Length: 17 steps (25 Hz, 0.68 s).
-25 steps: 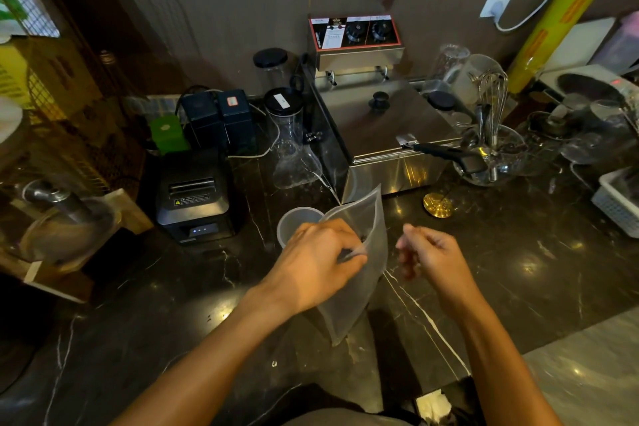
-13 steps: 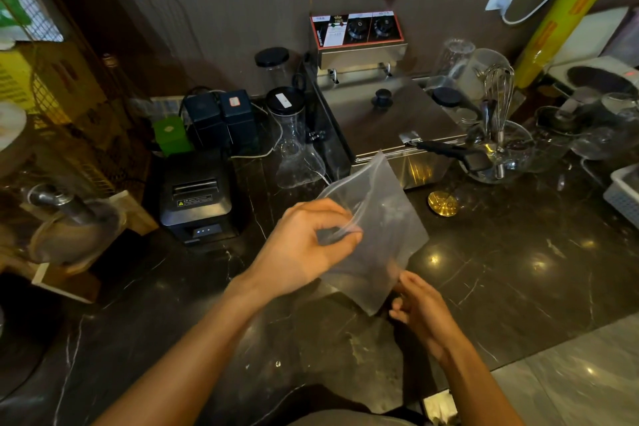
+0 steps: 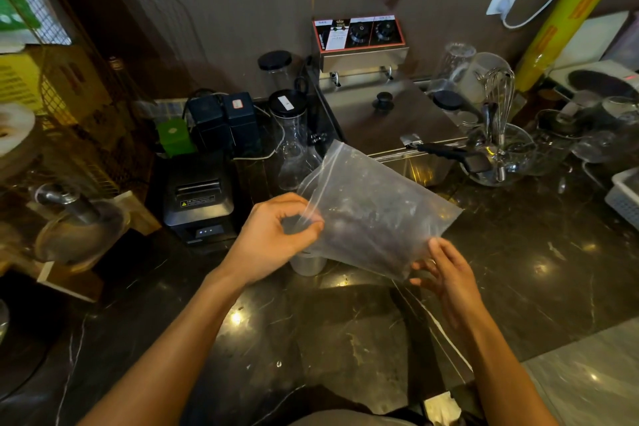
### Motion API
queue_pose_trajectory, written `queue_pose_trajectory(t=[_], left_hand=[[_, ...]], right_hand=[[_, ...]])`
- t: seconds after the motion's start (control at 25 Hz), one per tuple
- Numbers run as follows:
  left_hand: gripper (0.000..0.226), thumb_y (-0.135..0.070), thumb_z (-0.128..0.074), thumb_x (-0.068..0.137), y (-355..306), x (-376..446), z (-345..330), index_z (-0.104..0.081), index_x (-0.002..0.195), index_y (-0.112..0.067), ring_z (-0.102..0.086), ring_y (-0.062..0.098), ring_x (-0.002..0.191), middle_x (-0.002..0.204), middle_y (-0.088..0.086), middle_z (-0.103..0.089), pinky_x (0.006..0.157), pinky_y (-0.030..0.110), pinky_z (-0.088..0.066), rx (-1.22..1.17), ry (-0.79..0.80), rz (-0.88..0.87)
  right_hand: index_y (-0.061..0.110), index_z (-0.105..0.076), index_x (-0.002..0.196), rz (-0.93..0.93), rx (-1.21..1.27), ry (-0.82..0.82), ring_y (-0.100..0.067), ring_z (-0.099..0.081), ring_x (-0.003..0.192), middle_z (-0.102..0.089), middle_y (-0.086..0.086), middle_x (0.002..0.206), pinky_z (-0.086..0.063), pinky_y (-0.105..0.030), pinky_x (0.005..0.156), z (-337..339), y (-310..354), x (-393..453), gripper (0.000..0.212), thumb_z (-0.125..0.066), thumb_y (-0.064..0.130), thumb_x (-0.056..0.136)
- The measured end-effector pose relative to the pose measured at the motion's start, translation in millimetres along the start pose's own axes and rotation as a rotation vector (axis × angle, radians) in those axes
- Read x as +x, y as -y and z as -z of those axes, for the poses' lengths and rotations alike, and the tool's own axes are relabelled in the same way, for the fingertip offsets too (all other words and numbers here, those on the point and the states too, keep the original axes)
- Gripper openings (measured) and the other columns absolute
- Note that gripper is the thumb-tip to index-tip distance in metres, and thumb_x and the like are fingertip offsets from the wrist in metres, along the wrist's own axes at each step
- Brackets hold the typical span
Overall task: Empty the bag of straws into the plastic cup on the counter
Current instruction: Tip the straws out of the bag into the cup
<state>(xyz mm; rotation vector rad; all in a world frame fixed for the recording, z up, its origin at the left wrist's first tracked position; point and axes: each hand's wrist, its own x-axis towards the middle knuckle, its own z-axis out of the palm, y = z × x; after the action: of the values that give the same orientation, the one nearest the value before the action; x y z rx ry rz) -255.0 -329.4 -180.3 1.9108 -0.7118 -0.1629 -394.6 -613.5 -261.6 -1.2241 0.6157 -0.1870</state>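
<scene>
A clear zip plastic bag hangs flat in the air over the dark marble counter; I see no straws in it. My left hand pinches its left edge between thumb and fingers. My right hand holds the bag's lower right corner with its fingertips. The plastic cup stands on the counter just under the bag and my left hand; only its lower wall shows, so its contents are hidden.
A steel fryer stands behind the bag, a black receipt printer to the left. A glass carafe is beside the fryer. Right of it are a bowl with a whisk and a white basket.
The bag went from hanging upright over the cup to being spread flat and higher. My right hand dropped, then took the bag's lower corner. The cup is now mostly covered.
</scene>
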Motion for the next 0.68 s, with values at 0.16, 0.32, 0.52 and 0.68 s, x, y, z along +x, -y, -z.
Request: queue_pose_trajectory(t=[0.16,0.32,0.52,0.68], left_hand=[[0.011,-0.013,-0.074,0.091,9,-4,2,-0.081,0.098,-0.019,-0.070,0.010,0.105,0.104,-0.006,-0.074,0.096,0.036,-0.057,-0.018,-0.030,0.055],[0.012,-0.015,-0.073,0.093,8,-4,2,-0.080,0.101,-0.019,-0.068,0.007,0.107,0.107,-0.007,-0.074,0.097,0.029,-0.057,-0.035,-0.024,0.075],[0.014,-0.016,-0.073,0.093,14,1,6,-0.080,0.102,-0.024,-0.069,0.010,0.104,0.109,-0.002,-0.071,0.096,0.032,-0.058,-0.055,-0.078,0.108],[0.016,-0.017,-0.075,0.091,26,2,7,-0.079,0.096,-0.032,-0.071,0.019,0.094,0.103,0.000,-0.071,0.090,0.041,-0.061,-0.056,-0.129,0.159]], right_hand=[[0.018,-0.072,0.110,0.054,-0.058,-0.031,-0.016,-0.072,0.080,-0.072,-0.006,0.098,-0.059,-0.036,0.068,-2,10,2,0.017,-0.061,0.025,0.100],[0.021,-0.072,0.112,0.075,-0.027,-0.073,-0.018,-0.071,0.082,-0.072,-0.006,0.105,-0.057,-0.035,0.067,-1,12,0,0.017,-0.064,0.024,0.098],[0.006,-0.071,0.121,0.123,-0.067,-0.083,-0.015,-0.069,0.078,-0.073,-0.013,0.104,-0.056,-0.031,0.064,-2,22,-1,0.030,-0.067,0.017,0.093],[0.007,-0.072,0.108,0.250,-0.185,-0.114,-0.009,-0.066,0.068,-0.070,-0.007,0.089,-0.056,-0.030,0.058,-6,31,-4,0.015,-0.060,0.010,0.100]])
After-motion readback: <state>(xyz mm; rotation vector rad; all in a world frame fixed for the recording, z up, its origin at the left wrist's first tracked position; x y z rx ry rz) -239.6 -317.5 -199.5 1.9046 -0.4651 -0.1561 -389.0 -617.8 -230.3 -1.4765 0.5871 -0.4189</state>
